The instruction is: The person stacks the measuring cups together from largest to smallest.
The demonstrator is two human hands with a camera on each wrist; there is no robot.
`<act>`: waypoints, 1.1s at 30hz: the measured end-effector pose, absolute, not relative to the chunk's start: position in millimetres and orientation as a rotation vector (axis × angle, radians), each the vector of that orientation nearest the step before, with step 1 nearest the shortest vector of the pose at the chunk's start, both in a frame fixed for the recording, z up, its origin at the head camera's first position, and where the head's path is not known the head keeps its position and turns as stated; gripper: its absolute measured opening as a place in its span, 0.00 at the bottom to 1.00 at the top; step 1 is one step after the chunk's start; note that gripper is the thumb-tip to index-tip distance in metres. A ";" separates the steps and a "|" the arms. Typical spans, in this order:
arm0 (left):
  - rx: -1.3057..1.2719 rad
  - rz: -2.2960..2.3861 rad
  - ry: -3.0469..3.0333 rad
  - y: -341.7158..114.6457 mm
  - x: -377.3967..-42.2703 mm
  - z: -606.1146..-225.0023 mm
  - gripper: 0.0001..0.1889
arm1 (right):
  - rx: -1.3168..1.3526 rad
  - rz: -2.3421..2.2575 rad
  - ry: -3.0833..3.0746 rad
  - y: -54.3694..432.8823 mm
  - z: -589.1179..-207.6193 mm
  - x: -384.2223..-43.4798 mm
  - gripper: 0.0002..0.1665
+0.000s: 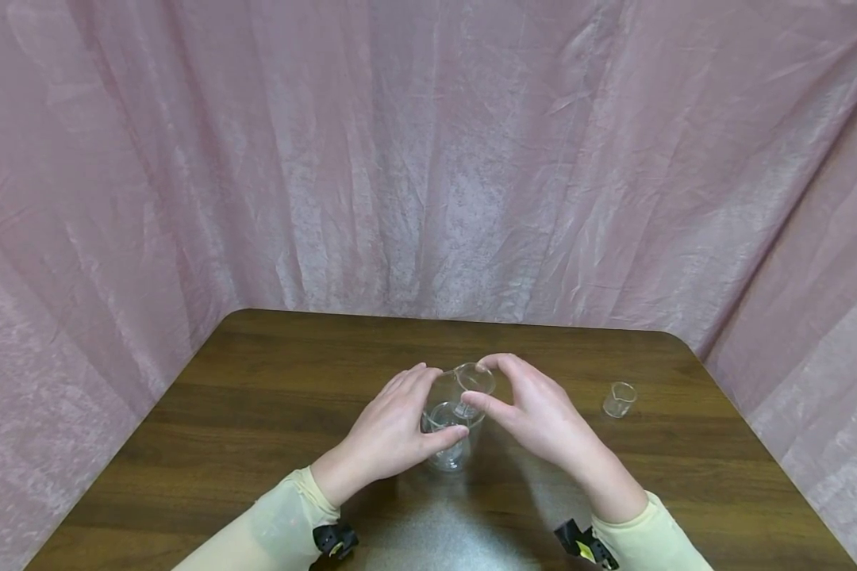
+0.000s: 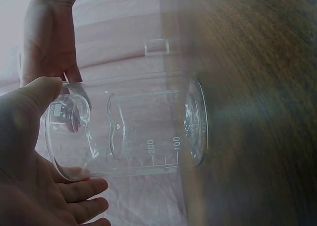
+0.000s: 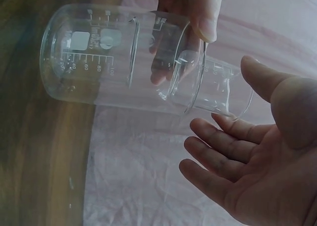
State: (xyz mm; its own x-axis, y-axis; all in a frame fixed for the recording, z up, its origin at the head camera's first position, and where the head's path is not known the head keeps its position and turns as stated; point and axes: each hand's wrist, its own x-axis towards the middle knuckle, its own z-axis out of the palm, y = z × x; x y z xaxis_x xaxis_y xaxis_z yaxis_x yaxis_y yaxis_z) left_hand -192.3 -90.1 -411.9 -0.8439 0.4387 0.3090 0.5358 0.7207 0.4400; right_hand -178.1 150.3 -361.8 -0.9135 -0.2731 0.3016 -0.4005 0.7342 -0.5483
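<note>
A large clear glass beaker [image 3: 119,99] with white graduations stands upright on the table, and a narrower beaker [image 2: 148,122] sits inside it. My left hand [image 1: 393,428] grips the large beaker near its rim, thumb on the near side and fingers round the left. Between thumb and index finger, my right hand [image 1: 543,412] pinches a smaller beaker [image 3: 218,82] by its upper part. That smaller beaker is tilted, its base inside the large beaker's mouth and its rim sticking out above. The right hand's other fingers are spread beside the glass in the right wrist view.
The smallest beaker [image 1: 620,400] stands apart on the right side of the brown wooden table [image 1: 257,396]. Pink curtains [image 1: 428,159] hang behind the table and along its sides. Both sleeves carry black wrist mounts [image 1: 336,541].
</note>
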 end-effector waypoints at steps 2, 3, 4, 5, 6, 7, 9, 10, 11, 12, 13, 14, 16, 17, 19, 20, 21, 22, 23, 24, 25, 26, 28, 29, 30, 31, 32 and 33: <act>-0.785 -0.787 -2.737 -90.1 -192.5 -412.1 0.46 | 0.539 0.931 -2.742 149.7 -362.7 -178.3 0.30; -0.786 -0.785 -2.735 -90.1 -192.5 -412.3 0.46 | 0.538 0.930 -2.746 149.4 -363.2 -178.5 0.30; -0.787 -0.783 -2.733 -90.1 -192.7 -412.5 0.46 | 0.540 0.931 -2.749 149.3 -363.7 -178.6 0.30; -0.787 -0.781 -2.730 -90.1 -192.8 -412.7 0.46 | 0.540 0.929 -2.753 149.2 -364.3 -178.8 0.30; -0.789 -0.781 -2.729 -90.1 -192.9 -412.9 0.46 | 0.540 0.929 -2.756 149.2 -364.8 -178.9 0.30; -0.788 -0.782 -2.729 -90.1 -192.9 -412.5 0.46 | 0.541 0.930 -2.758 149.0 -365.0 -178.9 0.30; -0.789 -0.782 -2.726 -90.1 -193.1 -412.8 0.45 | 0.544 0.926 -2.762 148.9 -365.6 -178.9 0.29; -0.791 -0.784 -2.725 -90.1 -193.3 -412.7 0.45 | 0.548 0.922 -2.763 148.8 -365.8 -178.9 0.29; -0.792 -0.784 -2.723 -90.1 -193.4 -412.8 0.45 | 0.550 0.919 -2.767 148.7 -366.0 -178.8 0.29; -0.792 -0.786 -2.723 -90.0 -193.5 -412.7 0.45 | 0.553 0.916 -2.769 148.6 -366.2 -178.9 0.29; -0.793 -0.787 -2.723 -90.0 -193.5 -412.7 0.45 | 0.554 0.915 -2.772 148.4 -366.4 -178.9 0.29; -0.794 -0.788 -2.723 -90.1 -193.4 -412.7 0.44 | 0.556 0.915 -2.776 148.2 -366.6 -178.9 0.29; -0.796 -0.787 -2.722 -90.2 -193.5 -413.0 0.44 | 0.559 0.912 -2.783 148.0 -367.2 -179.1 0.28; -0.795 -0.787 -2.724 -90.3 -193.3 -413.1 0.44 | 0.559 0.913 -2.786 147.8 -367.5 -179.1 0.28; -0.795 -0.789 -2.726 -90.5 -193.0 -412.9 0.45 | 0.564 0.914 -2.788 147.6 -368.1 -179.3 0.28; -0.792 -0.789 -2.729 -90.5 -192.8 -412.6 0.45 | 0.565 0.913 -2.790 147.6 -368.4 -179.4 0.28; -0.790 -0.788 -2.732 -90.6 -192.7 -412.7 0.45 | 0.565 0.912 -2.791 147.6 -368.7 -179.6 0.27; -0.787 -0.789 -2.736 -90.7 -192.3 -412.3 0.46 | 0.566 0.911 -2.791 147.6 -368.9 -179.7 0.27; -0.784 -0.789 -2.739 -90.7 -192.0 -411.9 0.46 | 0.568 0.907 -2.791 147.5 -369.0 -179.8 0.27; -0.783 -0.789 -2.740 -90.7 -191.9 -411.8 0.46 | 0.570 0.904 -2.790 147.5 -369.1 -180.0 0.26; -0.782 -0.789 -2.742 -90.7 -192.0 -411.9 0.46 | 0.572 0.900 -2.791 147.5 -369.2 -180.1 0.26; -0.781 -0.789 -2.743 -90.7 -192.1 -411.9 0.47 | 0.574 0.898 -2.789 147.5 -369.3 -180.2 0.26; -0.782 -0.789 -2.741 -90.7 -192.4 -412.3 0.46 | 0.580 0.891 -2.789 147.4 -369.6 -180.5 0.26; -0.784 -0.789 -2.738 -90.7 -192.6 -412.6 0.46 | 0.583 0.890 -2.789 147.4 -369.8 -180.6 0.26; -0.786 -0.791 -2.737 -90.6 -192.8 -412.7 0.46 | 0.586 0.890 -2.788 147.5 -370.1 -180.8 0.26; -0.787 -0.790 -2.736 -90.6 -192.9 -412.8 0.46 | 0.588 0.890 -2.789 147.6 -370.4 -180.9 0.26; -0.786 -0.787 -2.737 -90.6 -192.7 -412.8 0.46 | 0.590 0.892 -2.788 147.7 -370.7 -181.1 0.25; -0.788 -0.785 -2.735 -90.6 -192.8 -413.1 0.46 | 0.591 0.893 -2.788 147.7 -370.9 -181.2 0.25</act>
